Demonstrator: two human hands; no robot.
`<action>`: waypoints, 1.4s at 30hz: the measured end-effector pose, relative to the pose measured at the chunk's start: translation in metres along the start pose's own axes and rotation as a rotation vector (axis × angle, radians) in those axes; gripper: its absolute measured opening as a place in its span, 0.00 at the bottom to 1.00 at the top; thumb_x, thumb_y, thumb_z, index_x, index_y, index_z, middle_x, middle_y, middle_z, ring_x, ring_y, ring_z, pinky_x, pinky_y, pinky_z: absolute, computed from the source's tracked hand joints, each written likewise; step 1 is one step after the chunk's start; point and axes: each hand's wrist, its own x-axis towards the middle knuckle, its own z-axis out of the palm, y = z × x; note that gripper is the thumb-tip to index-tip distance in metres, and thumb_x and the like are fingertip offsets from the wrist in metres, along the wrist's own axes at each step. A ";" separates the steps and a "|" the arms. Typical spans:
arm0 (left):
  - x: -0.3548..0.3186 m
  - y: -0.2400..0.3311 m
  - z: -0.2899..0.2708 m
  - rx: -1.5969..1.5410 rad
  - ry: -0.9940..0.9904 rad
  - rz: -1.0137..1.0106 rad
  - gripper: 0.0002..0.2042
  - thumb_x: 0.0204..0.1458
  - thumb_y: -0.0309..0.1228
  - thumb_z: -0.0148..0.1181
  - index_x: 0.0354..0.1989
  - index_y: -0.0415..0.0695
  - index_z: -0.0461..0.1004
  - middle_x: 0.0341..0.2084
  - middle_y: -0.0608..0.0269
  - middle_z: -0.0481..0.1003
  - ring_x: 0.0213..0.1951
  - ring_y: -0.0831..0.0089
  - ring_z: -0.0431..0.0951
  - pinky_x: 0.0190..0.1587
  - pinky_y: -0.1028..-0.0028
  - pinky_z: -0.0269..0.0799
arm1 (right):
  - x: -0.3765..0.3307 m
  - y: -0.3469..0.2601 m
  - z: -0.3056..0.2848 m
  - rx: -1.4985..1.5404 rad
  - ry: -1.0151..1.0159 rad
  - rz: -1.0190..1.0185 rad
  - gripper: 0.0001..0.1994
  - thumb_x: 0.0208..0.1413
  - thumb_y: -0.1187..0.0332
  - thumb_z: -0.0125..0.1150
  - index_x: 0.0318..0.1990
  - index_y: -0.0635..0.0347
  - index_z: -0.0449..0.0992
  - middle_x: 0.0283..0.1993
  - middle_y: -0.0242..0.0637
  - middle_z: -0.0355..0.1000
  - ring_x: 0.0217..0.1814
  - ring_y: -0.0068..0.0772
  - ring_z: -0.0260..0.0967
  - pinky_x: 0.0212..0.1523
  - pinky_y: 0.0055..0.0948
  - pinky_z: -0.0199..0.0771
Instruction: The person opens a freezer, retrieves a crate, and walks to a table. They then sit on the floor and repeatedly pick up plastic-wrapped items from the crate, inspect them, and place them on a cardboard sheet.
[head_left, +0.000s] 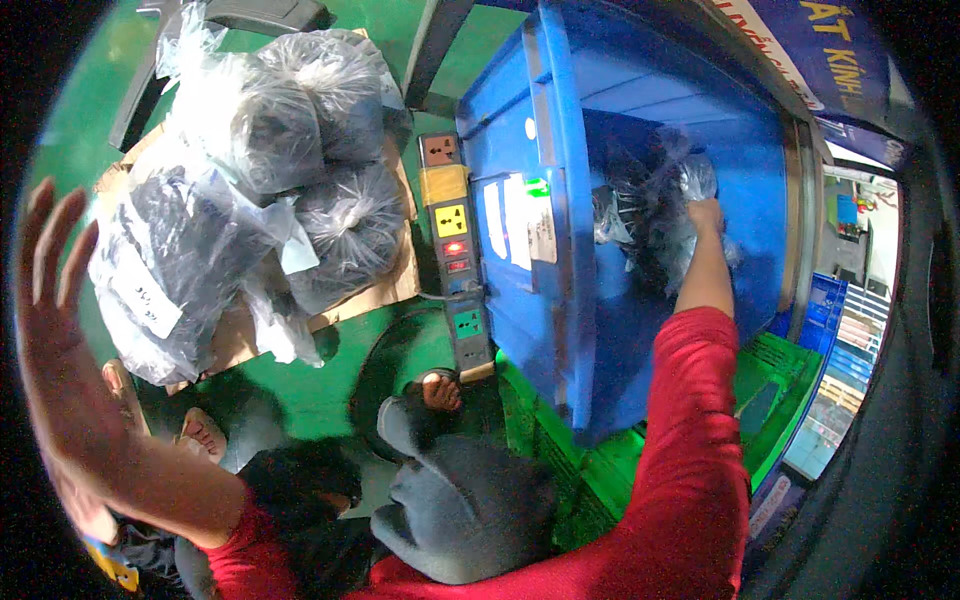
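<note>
My right arm, in a red sleeve, reaches into a large blue plastic bin (572, 250) at the right. Inside it, my right hand (706, 216) is closed on the gathered top of a clear plastic bag (697, 180). Dark contents show through the bags in the bin, and I cannot tell where one bag ends and another begins. My fingertips are partly hidden by distance and plastic. At the far left my left hand (58, 290) is raised with its fingers apart, holding nothing. Tied clear bags (345, 215) of dark material lie beside it, seemingly apart from it.
The tied bags rest on a cardboard sheet (408, 270) on the green floor (350, 350). A power strip (452, 250) with lit red switches runs along the bin's left side. The bin stands on a green pallet (770, 380). Bare feet (203, 432) show near the cardboard.
</note>
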 end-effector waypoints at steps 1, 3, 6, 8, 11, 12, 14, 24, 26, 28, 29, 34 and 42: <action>-0.004 -0.003 -0.002 -0.103 -0.009 -0.026 0.24 0.54 0.39 0.38 0.53 0.32 0.55 0.52 0.49 0.59 0.52 0.56 0.62 0.54 0.61 0.58 | -0.011 -0.008 -0.022 -0.021 0.012 -0.045 0.20 0.37 0.59 0.54 0.39 0.60 0.73 0.43 0.53 0.68 0.47 0.49 0.66 0.47 0.39 0.65; -0.013 0.007 0.004 -0.140 0.006 -0.045 0.21 0.54 0.36 0.39 0.50 0.31 0.58 0.49 0.49 0.62 0.49 0.57 0.67 0.51 0.61 0.62 | -0.028 -0.019 -0.064 -0.058 0.051 -0.128 0.19 0.36 0.60 0.54 0.37 0.60 0.74 0.40 0.52 0.70 0.44 0.46 0.68 0.43 0.40 0.67; -0.034 0.021 0.046 -0.443 -0.190 -0.082 0.12 0.53 0.29 0.44 0.41 0.37 0.70 0.37 0.58 0.71 0.39 0.70 0.73 0.42 0.75 0.65 | -0.008 0.031 -0.157 -0.160 -0.314 -0.175 0.16 0.40 0.63 0.50 0.37 0.61 0.74 0.36 0.46 0.71 0.34 0.43 0.69 0.36 0.37 0.71; -0.048 0.017 0.061 -0.466 -0.378 -0.112 0.10 0.53 0.27 0.45 0.40 0.38 0.70 0.36 0.62 0.72 0.40 0.76 0.71 0.43 0.78 0.63 | -0.041 0.022 -0.205 -0.090 -0.538 -0.177 0.16 0.37 0.68 0.54 0.39 0.57 0.73 0.33 0.38 0.71 0.28 0.36 0.69 0.30 0.33 0.72; -0.066 0.016 0.064 -0.511 -0.579 -0.113 0.12 0.53 0.28 0.46 0.43 0.37 0.68 0.37 0.63 0.71 0.40 0.76 0.70 0.45 0.78 0.63 | -0.122 -0.001 -0.306 -0.034 -0.731 -0.385 0.24 0.33 0.74 0.57 0.45 0.53 0.69 0.36 0.35 0.70 0.34 0.29 0.67 0.29 0.32 0.72; -0.072 0.010 0.071 -0.605 -0.662 -0.152 0.13 0.53 0.29 0.47 0.44 0.37 0.67 0.38 0.62 0.71 0.41 0.76 0.70 0.45 0.77 0.63 | -0.172 -0.012 -0.333 -0.028 -0.661 -0.411 0.26 0.31 0.75 0.57 0.46 0.57 0.68 0.39 0.34 0.69 0.39 0.26 0.66 0.32 0.28 0.71; -0.086 0.002 0.091 -0.770 -0.825 -0.189 0.16 0.52 0.33 0.49 0.47 0.37 0.65 0.41 0.59 0.70 0.42 0.75 0.70 0.46 0.77 0.63 | -0.223 0.002 -0.374 0.118 -0.603 -0.650 0.24 0.30 0.76 0.56 0.44 0.56 0.69 0.36 0.31 0.69 0.37 0.25 0.66 0.33 0.26 0.70; -0.099 0.039 0.052 -1.749 -0.867 -0.349 0.33 0.46 0.41 0.58 0.58 0.48 0.48 0.53 0.63 0.58 0.54 0.67 0.59 0.52 0.61 0.60 | -0.416 -0.058 -0.341 0.930 -0.759 -1.117 0.21 0.38 0.73 0.60 0.45 0.59 0.67 0.37 0.26 0.68 0.37 0.17 0.65 0.38 0.19 0.66; -0.092 0.035 0.034 -1.689 -0.801 -0.305 0.30 0.48 0.37 0.57 0.57 0.46 0.50 0.51 0.63 0.60 0.53 0.69 0.60 0.51 0.65 0.62 | -0.427 -0.070 -0.335 0.908 -0.648 -1.139 0.23 0.39 0.76 0.58 0.48 0.59 0.65 0.42 0.27 0.67 0.42 0.18 0.64 0.41 0.20 0.66; -0.090 0.029 0.024 -1.639 -0.748 -0.256 0.29 0.48 0.37 0.56 0.57 0.45 0.50 0.51 0.62 0.60 0.52 0.69 0.61 0.51 0.66 0.61 | -0.432 -0.083 -0.333 0.905 -0.684 -1.171 0.24 0.40 0.77 0.57 0.49 0.60 0.64 0.44 0.27 0.66 0.45 0.18 0.63 0.43 0.20 0.65; -0.089 0.026 0.021 -1.614 -0.724 -0.236 0.29 0.48 0.36 0.56 0.56 0.44 0.50 0.51 0.62 0.60 0.52 0.70 0.62 0.51 0.66 0.61 | -0.435 -0.091 -0.332 0.907 -0.705 -1.191 0.23 0.40 0.78 0.56 0.49 0.60 0.64 0.44 0.27 0.66 0.46 0.18 0.63 0.44 0.20 0.64; -0.085 0.025 0.010 -1.592 -0.647 -0.320 0.29 0.50 0.36 0.54 0.57 0.44 0.47 0.49 0.62 0.61 0.50 0.68 0.63 0.48 0.68 0.66 | -0.447 -0.109 -0.331 0.903 -0.732 -1.186 0.23 0.40 0.79 0.55 0.49 0.59 0.64 0.45 0.27 0.66 0.48 0.18 0.61 0.50 0.19 0.59; -0.082 0.029 0.013 -1.510 -0.566 -0.314 0.25 0.52 0.37 0.51 0.57 0.48 0.50 0.49 0.63 0.62 0.49 0.71 0.65 0.44 0.68 0.69 | -0.442 -0.115 -0.323 0.967 -0.816 -1.137 0.25 0.40 0.78 0.55 0.50 0.60 0.62 0.46 0.28 0.65 0.49 0.19 0.61 0.50 0.20 0.60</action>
